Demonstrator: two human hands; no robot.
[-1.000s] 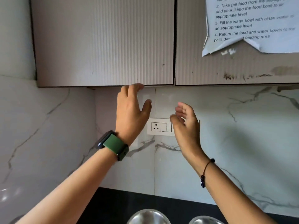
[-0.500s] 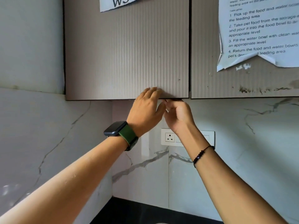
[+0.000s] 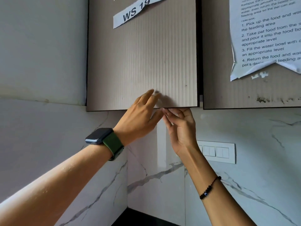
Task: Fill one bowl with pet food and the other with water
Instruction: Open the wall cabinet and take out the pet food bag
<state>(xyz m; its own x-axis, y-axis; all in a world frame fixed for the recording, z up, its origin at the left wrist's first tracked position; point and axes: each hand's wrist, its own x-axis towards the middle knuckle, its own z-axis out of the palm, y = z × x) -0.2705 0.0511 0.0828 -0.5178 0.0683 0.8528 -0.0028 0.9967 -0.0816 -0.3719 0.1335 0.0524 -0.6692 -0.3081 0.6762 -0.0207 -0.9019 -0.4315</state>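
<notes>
My right hand [image 3: 180,126] hooks curled fingers [image 3: 169,111] under the door [image 3: 141,62] edge. Left hand [image 3: 140,116] rests spread, flat. The door looks stiff and light; pull at that bottom edge.

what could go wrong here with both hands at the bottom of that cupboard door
1. The right hand hooks its fingertips under the bottom edge of the cupboard door, which has no handle in view; they may slip off.
2. The left hand lies flat against the door's front; if it presses in while the right pulls, the door may not open.
3. The door looks barely ajar, so swinging it towards the head camera might bring it close to the face.
</notes>
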